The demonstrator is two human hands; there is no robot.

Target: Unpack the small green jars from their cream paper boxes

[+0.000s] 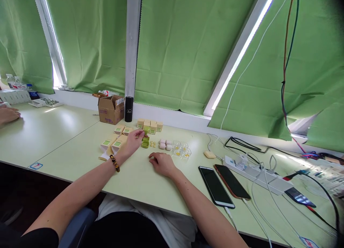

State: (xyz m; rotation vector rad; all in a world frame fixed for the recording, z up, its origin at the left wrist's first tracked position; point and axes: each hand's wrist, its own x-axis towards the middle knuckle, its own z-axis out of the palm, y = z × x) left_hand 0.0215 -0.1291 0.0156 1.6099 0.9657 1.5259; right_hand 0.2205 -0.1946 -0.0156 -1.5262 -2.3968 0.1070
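My left hand [134,140] reaches over the table, its fingertips pinched on a small green piece [146,129]. Just below those fingertips sit small green containers [145,143]. To their right lie several tiny yellow pieces [152,144], a cluster of pale pink rounded pieces [165,144] and several clear cups with yellow bits [181,149]. Nearer to me, my right hand [162,163] rests on the tabletop, fingers loosely bent and holding nothing. Small cream boxes with green squares [117,144] stand beside and partly behind my left hand; more cream boxes [153,126] form a group farther back.
A cardboard box [111,110] and black tumbler [129,109] stand at the back. On the right are two phones [216,186], [232,181], a white power strip [258,174], tangled cables and a beige lump [209,155]. Another person's hand [9,114] rests at far left.
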